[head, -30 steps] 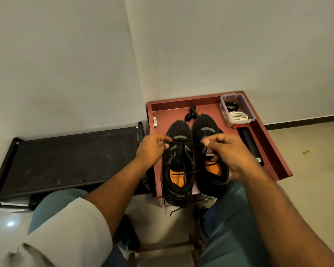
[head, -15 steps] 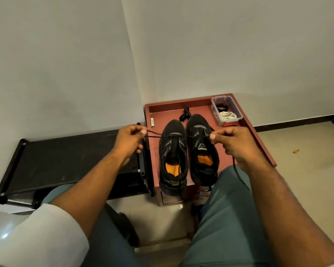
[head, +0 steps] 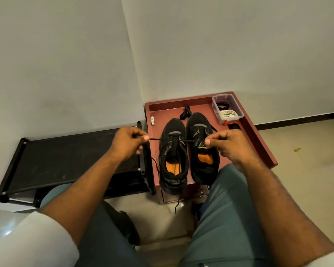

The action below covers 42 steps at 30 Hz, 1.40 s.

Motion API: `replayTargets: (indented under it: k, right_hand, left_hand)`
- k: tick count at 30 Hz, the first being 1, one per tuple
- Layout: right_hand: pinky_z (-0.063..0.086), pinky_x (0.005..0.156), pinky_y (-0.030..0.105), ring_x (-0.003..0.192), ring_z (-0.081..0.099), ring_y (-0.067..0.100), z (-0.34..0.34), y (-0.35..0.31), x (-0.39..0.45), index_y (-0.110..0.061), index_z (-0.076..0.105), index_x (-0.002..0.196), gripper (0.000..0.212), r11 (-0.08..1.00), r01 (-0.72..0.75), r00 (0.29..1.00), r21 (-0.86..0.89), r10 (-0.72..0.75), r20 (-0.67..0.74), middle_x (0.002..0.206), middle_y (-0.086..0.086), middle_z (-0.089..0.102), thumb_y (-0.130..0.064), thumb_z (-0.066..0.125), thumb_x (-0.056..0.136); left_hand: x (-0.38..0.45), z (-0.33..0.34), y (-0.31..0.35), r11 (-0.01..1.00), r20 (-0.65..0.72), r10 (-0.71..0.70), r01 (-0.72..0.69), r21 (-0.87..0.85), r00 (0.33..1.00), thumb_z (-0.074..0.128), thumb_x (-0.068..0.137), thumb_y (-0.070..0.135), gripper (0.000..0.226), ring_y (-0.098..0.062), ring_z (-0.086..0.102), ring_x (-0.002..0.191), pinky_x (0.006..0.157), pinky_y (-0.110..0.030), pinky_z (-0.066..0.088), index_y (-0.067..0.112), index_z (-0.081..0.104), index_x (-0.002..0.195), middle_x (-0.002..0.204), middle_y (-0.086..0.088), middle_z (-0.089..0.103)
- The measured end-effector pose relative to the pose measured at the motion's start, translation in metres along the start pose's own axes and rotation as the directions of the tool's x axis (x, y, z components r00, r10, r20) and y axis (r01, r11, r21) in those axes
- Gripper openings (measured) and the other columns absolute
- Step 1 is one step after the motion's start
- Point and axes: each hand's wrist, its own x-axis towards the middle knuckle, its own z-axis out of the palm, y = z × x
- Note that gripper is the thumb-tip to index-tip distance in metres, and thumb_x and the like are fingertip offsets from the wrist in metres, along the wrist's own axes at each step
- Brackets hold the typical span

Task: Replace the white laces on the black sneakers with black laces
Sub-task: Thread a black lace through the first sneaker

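L hand (head: 130, 141): pinching black lace (head: 177, 140) end btw thumb + finger, over edge of red table.
R hand (head: 228, 144): pinching other end of same lace, above R sneaker (head: 201, 149).
Lace: pulled taut across, runs thru front eyelets of L sneaker (head: 173, 157).
Sneakers: side by side on red table (head: 258, 139), toes twd wall.
Clear box (head: 227, 108): far R corner of table, white laces (head: 228, 114) inside.

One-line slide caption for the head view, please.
Left hand and right hand pull a black lace taut across the left sneaker on a red tray.
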Motion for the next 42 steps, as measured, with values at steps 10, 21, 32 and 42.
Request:
replayTargets:
  k: [10,21,32,42]
  right_hand:
    - [0.041,0.047,0.015,0.048,0.053,0.006,0.062,0.018,0.031,-0.006,0.068,0.081,0.007,0.98,0.022,0.999,0.197,-0.029,0.031,0.058,-0.002,0.063,-0.002,0.074,0.081]
    - [0.052,0.081,0.028,0.091,0.065,0.014,0.087,0.059,0.078,-0.016,0.069,0.104,0.021,0.988,-0.125,0.969,-0.096,0.1,-0.225,0.097,-0.002,0.07,-0.027,0.071,0.087]
    - [0.05,0.096,0.035,0.109,0.062,0.03,0.1,0.066,0.094,-0.007,0.067,0.118,0.029,0.873,-0.121,0.988,-0.473,0.06,-0.144,0.114,0.014,0.069,-0.01,0.051,0.095]
    - [0.049,0.098,0.031,0.112,0.061,0.022,0.103,0.069,0.095,-0.01,0.064,0.126,0.033,0.93,-0.067,0.997,-0.361,0.051,-0.055,0.119,0.01,0.067,-0.007,0.045,0.099]
  left_hand:
    - [-0.003,0.061,0.032,0.926,0.276,0.121,-0.008,-0.378,0.953,0.067,0.086,-0.001,0.035,-0.016,0.071,0.093,0.076,-0.025,0.06,0.007,0.065,0.12,0.106,-0.005,0.072]
    - [0.06,0.082,-0.01,0.987,-0.023,0.037,-0.04,-0.155,0.999,0.068,0.088,0.009,0.017,-0.002,0.047,0.044,0.051,-0.019,0.045,0.002,0.069,0.072,0.047,0.012,0.052]
    - [0.086,0.124,-0.036,0.997,0.042,0.069,-0.067,-0.042,0.997,0.063,0.09,0.011,0.021,-0.025,0.06,0.057,0.066,-0.046,0.057,0.001,0.071,0.073,0.063,-0.012,0.066]
    - [0.085,0.131,-0.041,1.0,-0.018,0.007,-0.006,0.024,1.0,0.063,0.092,0.017,0.017,-0.017,0.068,0.07,0.071,-0.043,0.058,0.013,0.077,0.083,0.072,0.002,0.072]
